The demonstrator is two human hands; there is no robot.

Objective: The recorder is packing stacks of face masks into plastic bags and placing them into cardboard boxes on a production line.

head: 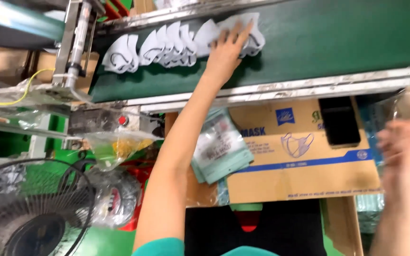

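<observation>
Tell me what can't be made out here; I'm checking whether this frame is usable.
- Right hand, head view: motion-blurred; whether it grips the clear bag is unclear.
- White masks on the green belt: the left hand covers some, so no sure count.
- Cardboard box: the packet stack and arm hide its left end.
- Fan: cut off by the edges.

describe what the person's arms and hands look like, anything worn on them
Both hands are bare: no gloves, rings or watch show on the left hand or the blurred right hand. The forearms are uncovered; a teal short sleeve shows at the left shoulder.
</observation>
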